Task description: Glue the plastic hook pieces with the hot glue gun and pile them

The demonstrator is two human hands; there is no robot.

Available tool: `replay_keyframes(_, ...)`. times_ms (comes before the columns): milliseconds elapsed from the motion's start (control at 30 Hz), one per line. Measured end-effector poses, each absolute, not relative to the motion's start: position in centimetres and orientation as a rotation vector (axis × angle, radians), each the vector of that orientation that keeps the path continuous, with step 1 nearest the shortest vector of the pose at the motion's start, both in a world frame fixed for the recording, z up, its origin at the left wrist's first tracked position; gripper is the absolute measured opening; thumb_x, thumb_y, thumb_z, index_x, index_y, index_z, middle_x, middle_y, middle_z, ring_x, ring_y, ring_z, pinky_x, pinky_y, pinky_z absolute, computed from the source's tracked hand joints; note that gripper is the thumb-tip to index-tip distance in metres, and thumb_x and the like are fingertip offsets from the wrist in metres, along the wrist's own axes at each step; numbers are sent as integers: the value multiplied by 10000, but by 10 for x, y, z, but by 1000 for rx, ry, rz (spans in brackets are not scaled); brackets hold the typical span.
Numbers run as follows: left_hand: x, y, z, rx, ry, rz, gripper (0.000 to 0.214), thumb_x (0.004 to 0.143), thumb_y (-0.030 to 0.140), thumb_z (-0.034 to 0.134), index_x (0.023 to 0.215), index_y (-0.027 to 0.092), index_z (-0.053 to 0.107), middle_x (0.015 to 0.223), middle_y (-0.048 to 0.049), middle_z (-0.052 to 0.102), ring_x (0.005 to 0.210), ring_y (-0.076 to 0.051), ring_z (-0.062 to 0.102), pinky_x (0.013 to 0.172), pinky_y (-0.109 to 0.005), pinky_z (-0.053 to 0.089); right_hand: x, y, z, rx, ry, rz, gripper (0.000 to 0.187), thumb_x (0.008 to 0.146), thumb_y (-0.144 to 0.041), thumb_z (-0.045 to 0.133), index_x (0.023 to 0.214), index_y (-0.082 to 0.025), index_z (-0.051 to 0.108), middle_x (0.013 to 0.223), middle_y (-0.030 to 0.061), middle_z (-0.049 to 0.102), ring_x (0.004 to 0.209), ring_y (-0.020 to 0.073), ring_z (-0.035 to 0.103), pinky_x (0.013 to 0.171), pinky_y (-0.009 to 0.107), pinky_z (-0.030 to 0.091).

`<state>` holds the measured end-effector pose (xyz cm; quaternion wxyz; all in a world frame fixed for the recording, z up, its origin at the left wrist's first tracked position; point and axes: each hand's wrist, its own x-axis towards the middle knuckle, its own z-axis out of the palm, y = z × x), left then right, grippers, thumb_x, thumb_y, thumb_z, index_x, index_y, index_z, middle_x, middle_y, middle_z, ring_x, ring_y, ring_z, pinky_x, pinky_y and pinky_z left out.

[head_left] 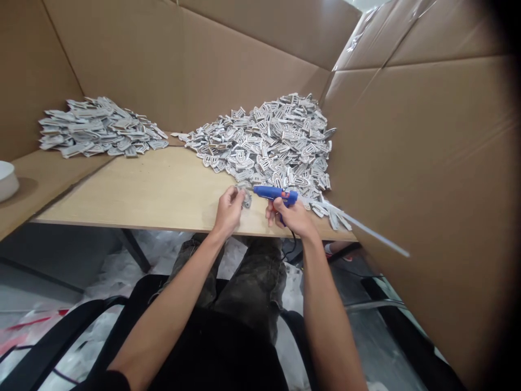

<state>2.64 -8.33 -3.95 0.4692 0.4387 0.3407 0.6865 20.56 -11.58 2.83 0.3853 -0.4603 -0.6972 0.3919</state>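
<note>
My right hand (296,216) is wrapped round the handle of a blue hot glue gun (271,192). From the gun's rear a long, whitish glue stick (366,229) sticks out to the right. My left hand (229,210) pinches a small grey-white piece (246,199) right in front of the nozzle; whether the tip touches it I cannot tell. Just behind both hands rises a large heap of small grey-white, shield-like pieces (268,141) with slotted faces. Part of the held piece is hidden by my fingers.
A second pile of similar pieces (97,127) lies at the back left. Cardboard walls (252,60) enclose the wooden table (163,187) at the back and sides. A white round container (7,182) stands at the far left. The gun's black cord (292,244) hangs over the front edge.
</note>
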Motion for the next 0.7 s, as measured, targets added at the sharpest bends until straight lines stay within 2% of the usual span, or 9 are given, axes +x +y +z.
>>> replay_keyframes(133,27,-86,-40,1090,777,1661,301,903,361,748,745,193,554,746,10,534,690,-115,483,652,-202,429,203,-115,26,-1217,-1834,918,760,820,-947,517,668,-210,629,548,44,641,428,118,486,447,269,377)
replay_keyframes(567,26,-87,-38,1191,830,1727,332,919,357,718,705,196,523,717,11,508,659,-120,451,623,-222,380,206,-112,22,-1384,-1945,652,753,898,-892,467,557,-231,585,495,31,596,521,166,560,558,282,408)
replay_keyframes(700,25,-91,-36,1278,915,1766,350,940,361,697,692,198,509,678,17,483,646,-123,452,609,-233,360,201,-117,29,-1474,-2001,507,697,965,-772,490,539,-233,602,464,15,564,550,178,599,624,279,431)
